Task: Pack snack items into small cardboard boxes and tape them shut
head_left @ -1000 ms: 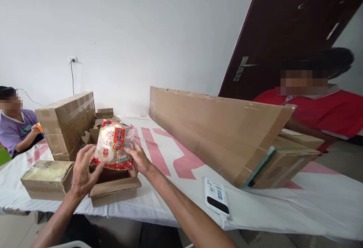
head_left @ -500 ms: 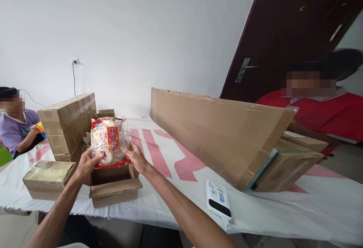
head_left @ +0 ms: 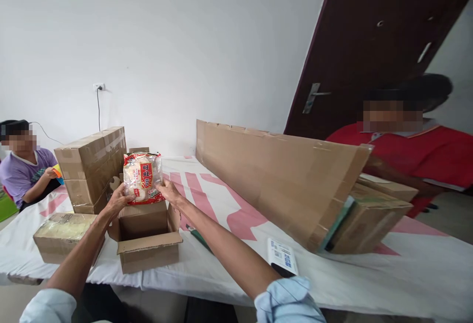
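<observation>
Both my hands hold up a clear snack bag (head_left: pixel 142 176) with red trim and red labels, upright above the far edge of an open cardboard box (head_left: pixel 148 236). My left hand (head_left: pixel 117 201) grips the bag's lower left corner. My right hand (head_left: pixel 167 191) pinches its lower right side. The box stands on the white cloth-covered table (head_left: pixel 369 269) with its flaps folded out, and its inside looks bare.
A taped carton stack (head_left: pixel 92 165) stands behind the box, a flat sealed parcel (head_left: pixel 61 234) to its left. A long cardboard carton (head_left: pixel 284 180) and a smaller box (head_left: pixel 369 219) lie right. A white device (head_left: pixel 283 256) sits near the front edge. Two other people sit at left and right.
The bag has moved away from me and turned upright, from over the box's middle to above its far edge. My arms have stretched out further, and the camera has pulled back.
</observation>
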Motion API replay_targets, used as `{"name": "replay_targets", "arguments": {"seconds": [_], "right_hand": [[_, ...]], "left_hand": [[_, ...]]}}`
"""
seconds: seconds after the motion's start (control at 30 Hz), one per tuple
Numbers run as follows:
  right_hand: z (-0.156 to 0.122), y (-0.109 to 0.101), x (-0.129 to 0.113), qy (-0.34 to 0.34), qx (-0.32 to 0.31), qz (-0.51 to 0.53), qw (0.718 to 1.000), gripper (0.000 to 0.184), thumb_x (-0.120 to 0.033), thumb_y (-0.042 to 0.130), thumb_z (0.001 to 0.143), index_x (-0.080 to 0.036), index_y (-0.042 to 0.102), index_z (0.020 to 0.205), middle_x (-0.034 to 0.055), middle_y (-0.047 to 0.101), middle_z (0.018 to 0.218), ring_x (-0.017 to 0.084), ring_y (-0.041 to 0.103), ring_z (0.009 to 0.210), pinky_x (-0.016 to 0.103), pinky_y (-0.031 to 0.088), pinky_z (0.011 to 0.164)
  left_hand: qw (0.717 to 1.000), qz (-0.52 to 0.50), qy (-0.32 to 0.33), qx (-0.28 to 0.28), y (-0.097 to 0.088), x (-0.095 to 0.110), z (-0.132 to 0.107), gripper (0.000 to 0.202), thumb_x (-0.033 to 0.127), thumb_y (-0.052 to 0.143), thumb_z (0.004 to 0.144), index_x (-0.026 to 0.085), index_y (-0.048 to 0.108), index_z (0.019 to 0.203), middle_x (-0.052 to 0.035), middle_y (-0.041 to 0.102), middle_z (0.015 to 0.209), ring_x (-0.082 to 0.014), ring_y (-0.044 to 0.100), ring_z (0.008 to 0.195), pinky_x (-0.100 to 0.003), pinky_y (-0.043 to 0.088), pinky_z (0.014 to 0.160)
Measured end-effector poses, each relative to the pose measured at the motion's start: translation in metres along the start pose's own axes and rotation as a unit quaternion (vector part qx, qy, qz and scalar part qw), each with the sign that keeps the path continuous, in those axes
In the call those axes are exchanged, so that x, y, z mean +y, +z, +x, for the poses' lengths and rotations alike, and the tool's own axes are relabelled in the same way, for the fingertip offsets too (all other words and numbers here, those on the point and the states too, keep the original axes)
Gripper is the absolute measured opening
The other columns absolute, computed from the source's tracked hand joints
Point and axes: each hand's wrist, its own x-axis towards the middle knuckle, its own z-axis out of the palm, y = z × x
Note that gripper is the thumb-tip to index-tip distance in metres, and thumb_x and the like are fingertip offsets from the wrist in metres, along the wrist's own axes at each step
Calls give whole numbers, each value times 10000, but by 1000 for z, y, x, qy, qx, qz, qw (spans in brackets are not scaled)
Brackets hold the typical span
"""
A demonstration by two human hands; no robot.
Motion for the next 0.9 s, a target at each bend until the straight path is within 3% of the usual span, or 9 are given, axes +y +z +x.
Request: {"name": "replay_targets", "arguments": {"seconds": [0.27, 0.6, 0.73, 0.9], "right_hand": [[22, 3, 17, 10, 2, -68, 998, 225, -377, 650, 752, -191, 624, 876, 0, 664, 778, 162, 572, 731, 264, 447, 658], [23, 2, 30, 36, -7, -95, 995, 263, -343, 644, 758, -199, 658, 978, 41, 744, 895, 209, 669, 821, 309, 528, 716], [20, 3, 21, 20, -1, -98, 995, 243, -345, 610, 779, -193, 651, 965, 59, 750, 937, 215, 664, 847, 327, 532, 747], [23, 5, 1, -27, 18, -93, 995, 220, -368, 594, 821, -201, 626, 960, 40, 729, 907, 200, 631, 836, 313, 517, 753]], "left_hand": [[997, 48, -52, 17, -17, -15, 20, 624, 296, 956, 526, 168, 655, 1058, -13, 736, 825, -173, 665, 649, -251, 511, 570], [997, 53, -62, 9, -23, -32, 18, 596, 277, 942, 499, 177, 645, 1007, 9, 706, 786, -158, 653, 655, -246, 501, 599], [998, 46, -39, 0, -22, -25, 19, 597, 287, 936, 510, 189, 640, 1020, 2, 730, 809, -188, 687, 705, -262, 517, 630], [999, 36, 7, -12, -21, -1, 26, 613, 321, 949, 519, 193, 631, 1027, -12, 760, 828, -208, 712, 737, -288, 544, 690]]}}
